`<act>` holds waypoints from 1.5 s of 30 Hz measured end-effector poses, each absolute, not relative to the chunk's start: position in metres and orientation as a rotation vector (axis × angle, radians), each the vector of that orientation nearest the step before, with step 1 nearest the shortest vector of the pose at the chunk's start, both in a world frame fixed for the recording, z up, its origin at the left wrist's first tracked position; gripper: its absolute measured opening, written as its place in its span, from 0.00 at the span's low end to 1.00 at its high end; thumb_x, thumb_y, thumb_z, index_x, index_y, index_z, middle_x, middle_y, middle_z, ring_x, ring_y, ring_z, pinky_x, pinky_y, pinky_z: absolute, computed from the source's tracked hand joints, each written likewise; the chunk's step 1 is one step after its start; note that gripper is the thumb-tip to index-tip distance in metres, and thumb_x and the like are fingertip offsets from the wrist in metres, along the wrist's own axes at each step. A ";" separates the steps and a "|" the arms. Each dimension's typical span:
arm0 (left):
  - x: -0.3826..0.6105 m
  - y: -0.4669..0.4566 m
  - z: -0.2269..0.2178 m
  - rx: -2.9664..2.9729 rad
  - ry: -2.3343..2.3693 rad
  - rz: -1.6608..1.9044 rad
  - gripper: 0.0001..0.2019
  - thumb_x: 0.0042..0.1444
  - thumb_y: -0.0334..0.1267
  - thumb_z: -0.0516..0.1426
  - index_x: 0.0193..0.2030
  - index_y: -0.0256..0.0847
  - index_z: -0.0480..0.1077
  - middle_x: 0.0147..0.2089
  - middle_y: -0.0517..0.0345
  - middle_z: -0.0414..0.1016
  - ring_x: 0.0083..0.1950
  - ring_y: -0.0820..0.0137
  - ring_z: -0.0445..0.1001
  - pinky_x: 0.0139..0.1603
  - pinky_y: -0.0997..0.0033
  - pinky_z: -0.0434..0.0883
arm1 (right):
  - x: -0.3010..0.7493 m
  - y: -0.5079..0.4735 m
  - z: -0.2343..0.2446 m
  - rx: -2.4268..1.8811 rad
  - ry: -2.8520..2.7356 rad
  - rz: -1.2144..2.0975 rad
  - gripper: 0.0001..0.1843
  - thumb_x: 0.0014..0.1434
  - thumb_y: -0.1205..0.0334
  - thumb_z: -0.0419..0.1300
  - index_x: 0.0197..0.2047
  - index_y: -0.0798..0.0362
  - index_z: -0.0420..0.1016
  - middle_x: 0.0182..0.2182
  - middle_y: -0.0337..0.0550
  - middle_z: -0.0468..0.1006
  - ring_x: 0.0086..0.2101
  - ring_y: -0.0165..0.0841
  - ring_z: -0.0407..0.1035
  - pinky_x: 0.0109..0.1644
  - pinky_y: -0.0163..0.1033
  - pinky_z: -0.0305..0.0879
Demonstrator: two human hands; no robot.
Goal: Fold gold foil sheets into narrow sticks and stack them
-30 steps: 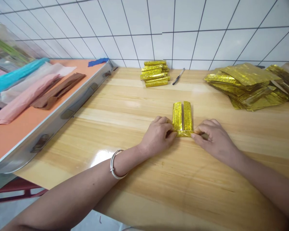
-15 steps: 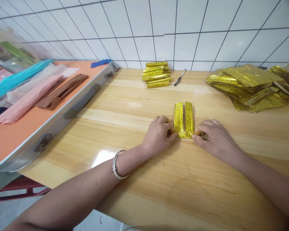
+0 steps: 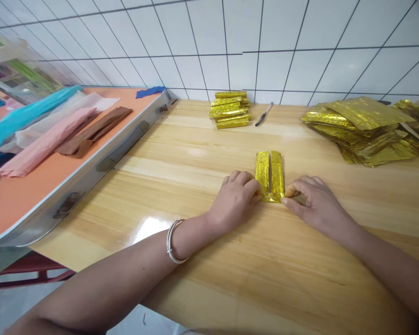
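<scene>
On the wooden table lies a sheet of shiny gold foil paper [image 3: 277, 172], its two sides folded inward with a dark gap between them and a narrow strip turned up along its near edge. My left hand [image 3: 235, 197] is at the sheet's near left corner, fingers curled and pressing on the fold. At the near right corner, my right hand [image 3: 309, 197] pinches the fold between thumb and forefinger. A bangle [image 3: 172, 242] circles my left wrist.
Folded gold paper strips [image 3: 230, 111] are stacked by the tiled wall, beside a pen [image 3: 264, 114]. A pile of gold foil sheets [image 3: 366, 130] lies at the right. At the left, an orange-topped case [image 3: 125, 125] bears coloured crepe paper [image 3: 49, 142].
The fingers of my left hand have shifted from a pinch to pressing over the near left corner. My right hand keeps its pinch. The whole view has moved slightly.
</scene>
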State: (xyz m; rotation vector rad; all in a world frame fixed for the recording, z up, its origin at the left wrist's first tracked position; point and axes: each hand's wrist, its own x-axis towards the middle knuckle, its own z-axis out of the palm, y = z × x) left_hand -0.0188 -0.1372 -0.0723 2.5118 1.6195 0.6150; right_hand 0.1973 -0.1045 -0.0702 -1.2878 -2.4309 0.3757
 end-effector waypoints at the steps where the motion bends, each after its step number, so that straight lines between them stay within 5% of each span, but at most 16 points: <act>1: -0.018 -0.138 -0.072 2.592 1.570 0.598 0.05 0.59 0.36 0.52 0.37 0.41 0.68 0.42 0.52 0.67 0.44 0.64 0.63 0.44 0.62 0.64 | 0.197 -0.104 -0.071 -1.291 -2.428 0.379 0.05 0.51 0.59 0.59 0.28 0.50 0.69 0.28 0.41 0.72 0.32 0.37 0.63 0.35 0.41 0.58; 7: -0.019 -0.134 -0.073 2.871 1.062 0.444 0.13 0.63 0.35 0.46 0.51 0.42 0.66 0.46 0.52 0.69 0.46 0.66 0.65 0.47 0.65 0.66 | 0.198 -0.104 -0.070 -1.298 -2.406 0.420 0.05 0.51 0.59 0.60 0.29 0.50 0.69 0.28 0.42 0.72 0.33 0.38 0.63 0.36 0.42 0.59; 30: -0.020 -0.135 -0.078 2.849 1.049 0.422 0.18 0.64 0.33 0.46 0.60 0.41 0.59 0.53 0.50 0.68 0.50 0.65 0.66 0.49 0.62 0.68 | 0.211 -0.099 -0.070 -1.197 -2.276 0.711 0.06 0.51 0.67 0.57 0.31 0.52 0.75 0.28 0.40 0.73 0.34 0.34 0.66 0.38 0.38 0.61; 45: -0.019 -0.134 -0.077 2.901 1.011 0.416 0.18 0.64 0.35 0.46 0.60 0.41 0.60 0.53 0.50 0.68 0.48 0.66 0.66 0.47 0.64 0.67 | 0.203 -0.103 -0.064 -1.325 -2.339 0.641 0.08 0.51 0.60 0.59 0.23 0.53 0.74 0.24 0.41 0.69 0.31 0.34 0.63 0.38 0.39 0.57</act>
